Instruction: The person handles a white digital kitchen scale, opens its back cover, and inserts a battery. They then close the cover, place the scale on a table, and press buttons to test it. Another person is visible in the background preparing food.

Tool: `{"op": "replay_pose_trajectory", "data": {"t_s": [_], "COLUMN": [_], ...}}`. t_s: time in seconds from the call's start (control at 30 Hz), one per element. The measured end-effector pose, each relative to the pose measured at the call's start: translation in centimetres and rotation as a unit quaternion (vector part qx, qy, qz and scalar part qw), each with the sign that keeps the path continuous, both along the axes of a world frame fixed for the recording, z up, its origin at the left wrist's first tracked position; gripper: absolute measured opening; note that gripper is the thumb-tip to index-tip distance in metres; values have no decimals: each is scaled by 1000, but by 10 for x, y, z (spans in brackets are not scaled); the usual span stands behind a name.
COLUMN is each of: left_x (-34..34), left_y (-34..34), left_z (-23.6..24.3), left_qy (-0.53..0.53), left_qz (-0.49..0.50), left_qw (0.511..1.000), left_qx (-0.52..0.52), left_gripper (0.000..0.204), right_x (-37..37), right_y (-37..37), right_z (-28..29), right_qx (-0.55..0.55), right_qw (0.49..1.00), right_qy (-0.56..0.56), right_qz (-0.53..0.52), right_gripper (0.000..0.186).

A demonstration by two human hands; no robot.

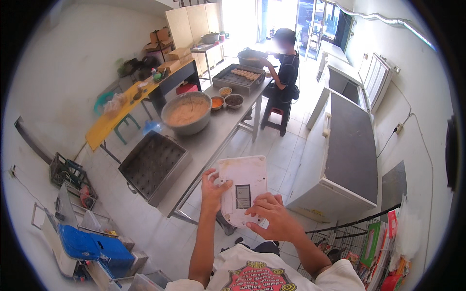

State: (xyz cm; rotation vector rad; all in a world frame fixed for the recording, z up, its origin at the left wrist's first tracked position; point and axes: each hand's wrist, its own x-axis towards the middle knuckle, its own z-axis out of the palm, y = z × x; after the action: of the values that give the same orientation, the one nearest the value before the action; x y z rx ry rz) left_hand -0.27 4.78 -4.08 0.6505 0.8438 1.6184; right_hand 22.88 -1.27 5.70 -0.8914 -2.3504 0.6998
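A flat, pale kitchen scale (228, 169) is held up in front of me with its underside showing. Small round feet sit at its corners, and a dark-framed rectangular panel (243, 196) lies in its middle. My left hand (212, 191) grips the scale by its left edge, thumb over the near face. Against the lower right part of the panel rest the bent fingers of my right hand (272, 216); its thumb lies apart from them, near the lower edge. Whether anything small is between those fingers cannot be made out.
A steel table (225, 138) carries a black tray (154, 167), a big bowl of pale mixture (187, 114), small bowls (234, 101) and a tray of dough balls (238, 80). A person (286, 65) sits at its far end. Chest freezers (347, 145) line the right; a wire rack (340, 237) stands nearby.
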Motion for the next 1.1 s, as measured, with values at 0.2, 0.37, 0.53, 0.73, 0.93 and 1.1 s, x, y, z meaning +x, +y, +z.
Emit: {"op": "replay_pose_trajectory", "data": {"t_s": [0.2,0.37,0.53,0.73,0.93,1.1], "left_x": [-11,10,32,51,73,79], "left_y": [-4,-2,-3,-11,-20,-21], "left_z": [3,32,46,75,77,84], "left_qy": [-75,-90,-78,-21,54,-45], "left_qz": [37,55,95,128,156,103], "left_qw": [997,993,987,976,964,956], "left_qx": [5,49,99,176,209,273], "left_gripper": [74,66,46,31,24,29], "right_x": [-5,-21,-34,-33,-36,-36], "right_y": [2,1,15,19,25,30], "right_z": [-14,-45,-48,-42,-32,-21], "right_qx": [85,-9,92,108,102,95], "right_qw": [982,948,899,852,809,802], "right_qy": [81,258,343,435,498,512], "right_qz": [-147,-187,-255,-270,-295,-294], "right_gripper": [33,49,46,43,39,39]}}
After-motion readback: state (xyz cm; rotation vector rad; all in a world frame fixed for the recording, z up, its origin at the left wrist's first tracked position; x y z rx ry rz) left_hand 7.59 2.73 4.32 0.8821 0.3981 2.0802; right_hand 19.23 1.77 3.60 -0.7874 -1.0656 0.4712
